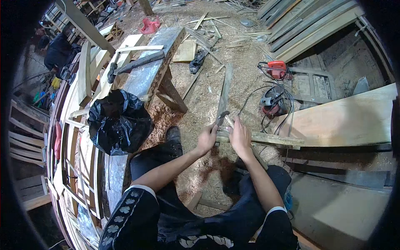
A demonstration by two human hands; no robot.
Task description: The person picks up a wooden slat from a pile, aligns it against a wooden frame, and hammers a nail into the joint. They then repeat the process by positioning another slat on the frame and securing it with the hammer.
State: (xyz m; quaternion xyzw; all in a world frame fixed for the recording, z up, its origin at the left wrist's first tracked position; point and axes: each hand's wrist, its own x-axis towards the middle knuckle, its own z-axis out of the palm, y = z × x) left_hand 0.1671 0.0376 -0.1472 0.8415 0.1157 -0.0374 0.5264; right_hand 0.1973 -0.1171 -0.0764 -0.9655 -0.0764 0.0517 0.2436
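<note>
The hammer (228,120) is slanting between the hands, over the wooden strip (271,139); the right hand (240,136) is wrapping its fingers firmly round the handle near the head; the left hand (206,139) is curling its fingers shut beside the head, any held item being hidden. Judged risk: that closeness is exposing the left fingertips to a pinch if the grip slips; farther out, looping cables (250,97) are posing a snag hazard.

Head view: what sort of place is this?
Probably a woodworking shop: shavings cover the floor, a red power tool lies on it, and boards are stacked at the upper right.
</note>
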